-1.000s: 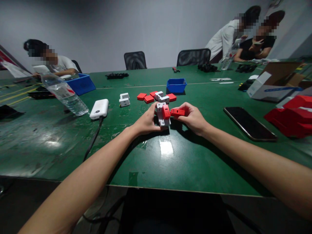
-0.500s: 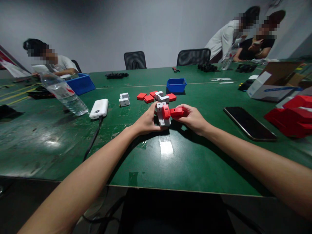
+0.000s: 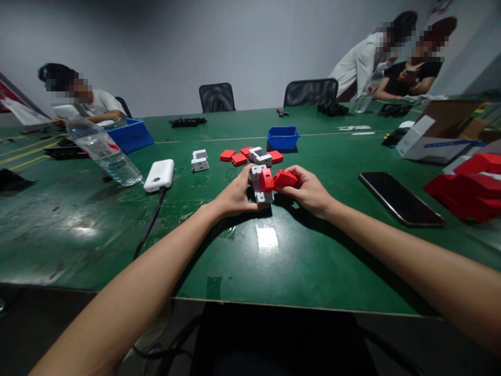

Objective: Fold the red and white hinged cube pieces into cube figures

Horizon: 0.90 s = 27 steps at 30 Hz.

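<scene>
My left hand (image 3: 234, 192) is closed around a grey-white block (image 3: 262, 194) with small holes in its ends. A red piece (image 3: 266, 179) with a slot sits against the middle of that block. Between the fingers of my right hand (image 3: 311, 190) is a second red piece (image 3: 285, 178), tilted, its left end touching or nearly touching the first one. Just beyond my hands lie several red blocks (image 3: 239, 159) beside another grey-white bracket (image 3: 258, 155). A U-shaped white bracket (image 3: 200, 161) stands apart to the left.
A small blue bin (image 3: 283, 138) stands behind the blocks. On the left are a white power bank (image 3: 158, 175) with a cable, a water bottle (image 3: 104, 149) and a larger blue bin (image 3: 133, 134). To the right lie a phone (image 3: 401, 198) and large red parts (image 3: 467, 190).
The red piece in my right hand has turned from nearly level to tilted, and my right fingers have shifted slightly. My left hand and its block stay in place.
</scene>
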Available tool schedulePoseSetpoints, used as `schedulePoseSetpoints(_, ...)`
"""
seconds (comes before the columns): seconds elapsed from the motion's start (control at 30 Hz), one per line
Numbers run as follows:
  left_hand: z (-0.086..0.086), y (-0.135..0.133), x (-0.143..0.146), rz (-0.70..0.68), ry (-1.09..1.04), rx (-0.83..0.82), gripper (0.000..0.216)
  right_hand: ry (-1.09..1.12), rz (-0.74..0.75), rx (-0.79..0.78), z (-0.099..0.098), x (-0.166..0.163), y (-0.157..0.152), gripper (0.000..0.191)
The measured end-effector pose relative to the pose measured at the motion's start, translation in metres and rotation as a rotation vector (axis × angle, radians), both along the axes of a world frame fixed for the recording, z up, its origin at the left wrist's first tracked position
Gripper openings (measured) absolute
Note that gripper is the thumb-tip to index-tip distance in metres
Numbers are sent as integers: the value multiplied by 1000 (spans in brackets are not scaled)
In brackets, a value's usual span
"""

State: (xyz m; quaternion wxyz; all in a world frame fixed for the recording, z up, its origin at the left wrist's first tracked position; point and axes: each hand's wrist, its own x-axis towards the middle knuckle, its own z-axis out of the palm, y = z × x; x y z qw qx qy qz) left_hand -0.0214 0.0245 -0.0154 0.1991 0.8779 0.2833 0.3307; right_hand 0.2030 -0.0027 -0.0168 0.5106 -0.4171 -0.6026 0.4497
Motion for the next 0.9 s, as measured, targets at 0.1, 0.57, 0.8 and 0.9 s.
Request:
schedulePoseSetpoints(0.1, 1, 0, 0, 10, 8, -7, 93, -6, -25, 28, -1, 1, 1, 38)
schedulePoseSetpoints(0.57, -1, 1, 0, -3, 8, 6, 91, 5, -9, -18, -2, 1, 1, 45)
schedulePoseSetpoints(0.8, 1, -1, 0, 6, 14, 10, 89, 32, 1, -10, -2, 1, 2, 41)
schedulePoseSetpoints(0.9, 2, -1, 0, 5, 17, 11, 88, 78, 11, -53, -2, 2, 2, 41)
